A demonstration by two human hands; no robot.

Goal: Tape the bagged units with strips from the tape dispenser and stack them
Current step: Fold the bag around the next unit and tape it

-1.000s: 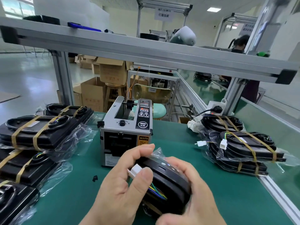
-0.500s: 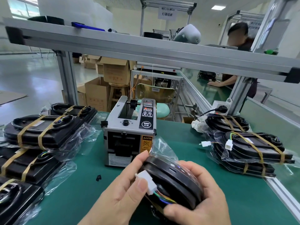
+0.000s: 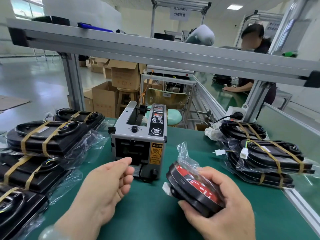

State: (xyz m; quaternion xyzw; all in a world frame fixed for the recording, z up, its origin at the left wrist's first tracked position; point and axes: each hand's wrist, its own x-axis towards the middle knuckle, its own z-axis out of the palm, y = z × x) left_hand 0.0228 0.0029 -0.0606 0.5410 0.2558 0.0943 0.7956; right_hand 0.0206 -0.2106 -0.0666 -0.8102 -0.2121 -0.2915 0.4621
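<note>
Holding the bagged unit (image 3: 194, 186) clear of the tabletop (image 3: 155, 219), just front-right of the tape dispenser (image 3: 138, 135): the operator's right hand (image 3: 223, 212) has its grip clamped round the unit's near edge, through the bag. The unit is tilted, red face showing, with the loose bag end sticking up and a white connector (image 3: 165, 187) poking out at the left edge. My read is that it's kept in hand and angled so a strip can go straight across without setting it down. The left hand (image 3: 107, 184) has its grip released, fingers loosely curled with nothing in them, thumb tip right at the dispenser's front outlet. Looks like a reach for a strip. Can't tell if a strip is waiting there, the slot is too dark. The dispenser sits mid-tabletop with its outlet facing the operator, within reach of either hand. Taped units are stacked on both sides, a left stack (image 3: 48, 137) and a right stack (image 3: 270, 161), banded with tan strips and apart from the held unit. No tape visible on the held unit, so it probably needs strips before stacking.
</note>
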